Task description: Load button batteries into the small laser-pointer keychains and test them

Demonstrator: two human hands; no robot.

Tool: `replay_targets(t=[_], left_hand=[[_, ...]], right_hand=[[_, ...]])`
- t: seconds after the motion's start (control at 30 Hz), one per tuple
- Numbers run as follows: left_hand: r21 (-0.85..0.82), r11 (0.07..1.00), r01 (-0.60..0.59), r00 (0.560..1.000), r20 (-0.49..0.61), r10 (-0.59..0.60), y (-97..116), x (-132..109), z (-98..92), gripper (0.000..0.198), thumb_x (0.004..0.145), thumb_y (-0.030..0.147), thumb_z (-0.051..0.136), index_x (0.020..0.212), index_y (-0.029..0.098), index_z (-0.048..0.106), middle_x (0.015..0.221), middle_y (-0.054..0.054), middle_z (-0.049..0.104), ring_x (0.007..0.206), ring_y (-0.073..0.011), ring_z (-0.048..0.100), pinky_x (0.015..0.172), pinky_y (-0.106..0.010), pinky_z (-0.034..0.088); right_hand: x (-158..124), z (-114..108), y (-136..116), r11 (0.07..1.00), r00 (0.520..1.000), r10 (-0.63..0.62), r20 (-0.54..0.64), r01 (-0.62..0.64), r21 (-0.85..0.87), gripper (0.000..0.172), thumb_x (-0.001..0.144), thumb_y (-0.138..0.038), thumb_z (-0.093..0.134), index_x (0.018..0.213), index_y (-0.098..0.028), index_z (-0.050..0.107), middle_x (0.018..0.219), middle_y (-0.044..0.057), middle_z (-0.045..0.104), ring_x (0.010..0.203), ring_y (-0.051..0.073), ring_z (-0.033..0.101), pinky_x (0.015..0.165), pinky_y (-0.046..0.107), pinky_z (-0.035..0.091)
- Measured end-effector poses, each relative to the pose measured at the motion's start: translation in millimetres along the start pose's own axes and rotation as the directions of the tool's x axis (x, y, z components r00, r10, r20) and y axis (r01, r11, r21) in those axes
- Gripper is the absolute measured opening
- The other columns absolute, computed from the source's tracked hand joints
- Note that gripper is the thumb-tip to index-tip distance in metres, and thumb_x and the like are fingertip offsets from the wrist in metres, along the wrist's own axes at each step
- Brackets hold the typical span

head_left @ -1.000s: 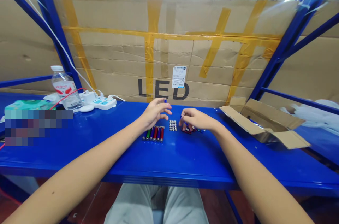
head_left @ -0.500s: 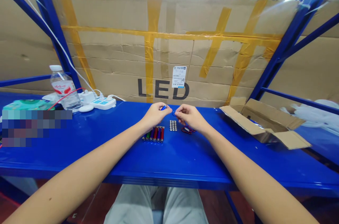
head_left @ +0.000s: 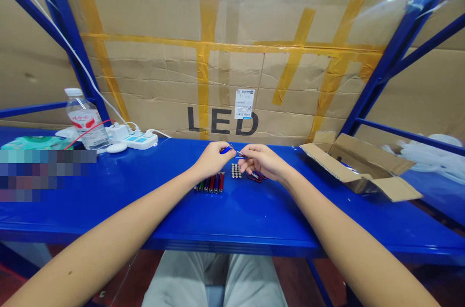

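Note:
My left hand [head_left: 214, 158] is closed in a pinch around a small blue flashlight [head_left: 225, 150], with a little metal ring at its end. Opposite it, my right hand [head_left: 260, 158] pinches a thin blue loop-shaped clip [head_left: 240, 154] with a silver part. The clip is close to the flashlight's ring; whether they touch I cannot tell. Below my left hand lies a row of coloured flashlights [head_left: 211, 183], red, blue and green. Silver button cells [head_left: 236, 171] sit in a neat grid between the hands. Red and dark loop-shaped clips [head_left: 256, 176] lie under my right hand, partly hidden.
An open cardboard box [head_left: 358, 166] stands at the right of the blue table [head_left: 254, 220]. On the left are a water bottle [head_left: 86, 120], a white power strip [head_left: 141, 139] and a green package [head_left: 34, 143]. A large cardboard sheet [head_left: 163, 79] walls off the back.
My right hand has turned, and the blue clip now points toward the flashlight's ring with its silver part showing. My left hand keeps its hold. The view has shifted slightly.

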State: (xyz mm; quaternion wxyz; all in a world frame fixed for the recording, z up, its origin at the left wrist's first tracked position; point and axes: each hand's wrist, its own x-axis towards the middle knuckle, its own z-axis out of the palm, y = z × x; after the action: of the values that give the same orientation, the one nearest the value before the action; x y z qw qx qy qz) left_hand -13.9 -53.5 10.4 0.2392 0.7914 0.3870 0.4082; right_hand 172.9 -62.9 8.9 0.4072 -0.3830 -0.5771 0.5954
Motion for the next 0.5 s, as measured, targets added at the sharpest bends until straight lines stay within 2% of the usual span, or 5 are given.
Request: replay_targets(t=[0.1, 0.2, 0.33, 0.5], left_hand=[[0.039, 0.998, -0.05, 0.999, 0.008, 0.05, 1.7, -2.0, 0.8, 0.022, 0.084, 0.03, 0.052, 0.069, 0.016, 0.062, 0.067, 0.0, 0.064, 0.067, -0.0152, 0.056, 0.065, -0.027, 0.039], [0.087, 0.993, -0.083, 0.996, -0.01, 0.085, 3.1, -3.8, 1.7, 0.02, 0.085, 0.029, 0.051, 0.073, 0.017, 0.063, 0.074, -0.002, 0.068, 0.071, -0.0164, 0.058, 0.067, -0.027, 0.04], [0.151, 0.987, -0.06, 0.996, -0.053, 0.069, 2.1, -3.8, 3.3, 0.022, 0.086, 0.03, 0.05, 0.071, 0.017, 0.061, 0.069, -0.001, 0.065, 0.067, -0.0157, 0.055, 0.063, -0.027, 0.038], [0.109, 0.993, -0.054, 0.996, -0.059, 0.06, -0.2, -2.3, 5.0, 0.022, 0.086, 0.03, 0.052, 0.071, 0.017, 0.06, 0.07, -0.001, 0.066, 0.068, -0.0155, 0.056, 0.063, -0.027, 0.038]], right_hand=[[2.9, 0.3, 2.4, 0.983, 0.996, 0.086, 0.026, -0.089, 0.159, 0.002, 0.083, -0.015, 0.056, 0.081, -0.014, 0.056, 0.068, 0.007, 0.068, 0.055, 0.013, 0.065, 0.048, 0.021, 0.048], [6.0, 3.3, 5.4, 0.952, 0.992, 0.122, 0.037, -0.128, 0.279, 0.007, 0.083, -0.011, 0.052, 0.079, -0.012, 0.058, 0.069, 0.008, 0.067, 0.052, 0.011, 0.061, 0.045, 0.019, 0.045], [7.4, 9.5, 6.5, 0.943, 0.99, 0.131, -0.048, -0.109, 0.315, 0.008, 0.084, -0.011, 0.052, 0.079, -0.012, 0.059, 0.068, 0.007, 0.066, 0.05, 0.01, 0.057, 0.043, 0.018, 0.045], [6.5, 14.4, 4.9, 0.947, 0.988, 0.12, -0.101, -0.084, 0.309, 0.008, 0.081, -0.012, 0.054, 0.075, -0.012, 0.059, 0.063, 0.006, 0.064, 0.045, 0.007, 0.051, 0.038, 0.016, 0.04]])
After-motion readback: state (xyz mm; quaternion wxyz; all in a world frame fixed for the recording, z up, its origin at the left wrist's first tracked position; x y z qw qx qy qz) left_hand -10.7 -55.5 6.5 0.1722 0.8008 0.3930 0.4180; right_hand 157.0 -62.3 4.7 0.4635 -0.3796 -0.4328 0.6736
